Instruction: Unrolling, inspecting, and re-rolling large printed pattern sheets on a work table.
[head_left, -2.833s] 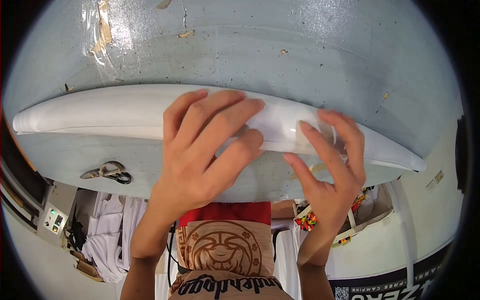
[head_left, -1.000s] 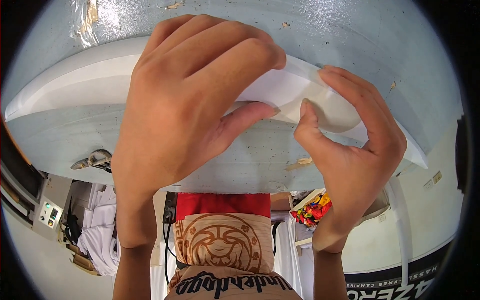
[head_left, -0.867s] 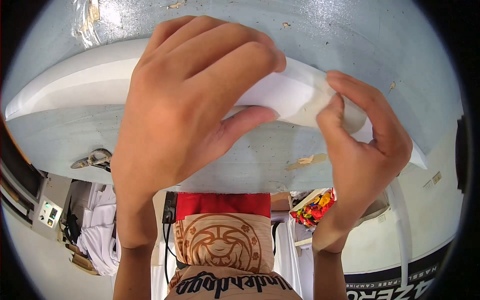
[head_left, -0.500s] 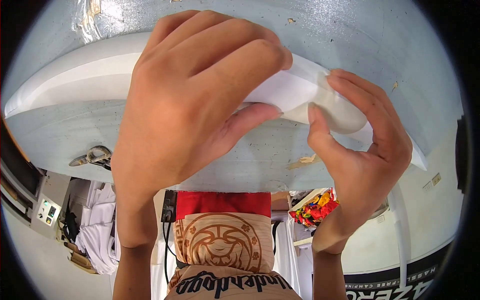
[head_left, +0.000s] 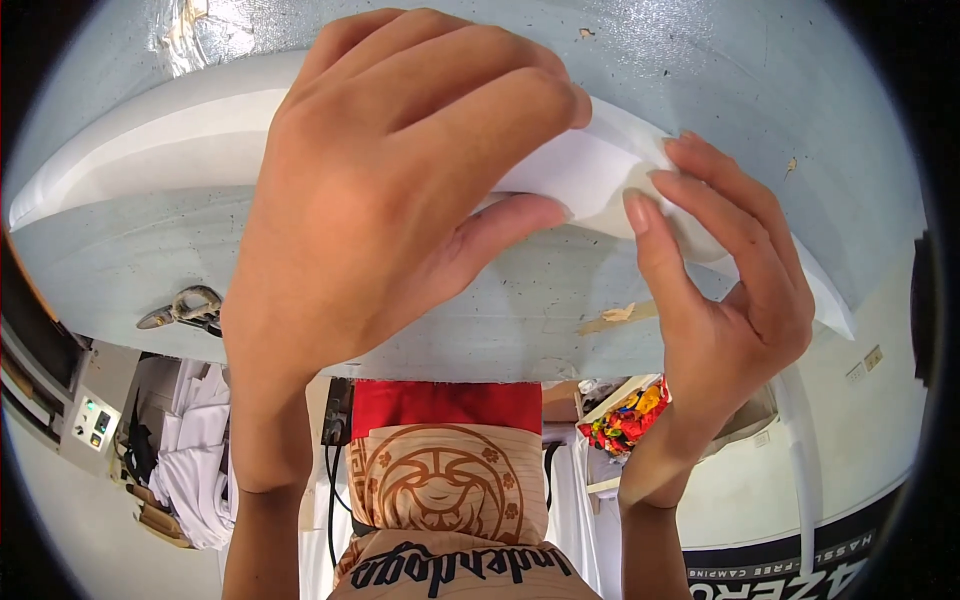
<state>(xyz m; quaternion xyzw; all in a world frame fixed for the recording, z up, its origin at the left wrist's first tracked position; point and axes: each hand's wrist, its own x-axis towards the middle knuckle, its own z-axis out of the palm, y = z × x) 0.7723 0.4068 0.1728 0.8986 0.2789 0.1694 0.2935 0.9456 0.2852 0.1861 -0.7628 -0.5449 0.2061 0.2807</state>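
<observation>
The left hand (head_left: 400,190) and right hand (head_left: 735,240), apart, are clamped on a long, white, smooth rolled sheet (head_left: 570,165), thumbs on its near side. It arcs across the worn blue-grey table (head_left: 480,320) from nine o'clock through twelve to three. Dark-bladed scissors with a pale-wrapped handle (head_left: 190,305) lie at nine; heaped red-and-yellow material (head_left: 630,418) sits at four.

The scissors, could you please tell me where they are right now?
In the head view, the scissors lie at left, near the front edge of the blue-grey table, beside the left hand and below the white material.
</observation>
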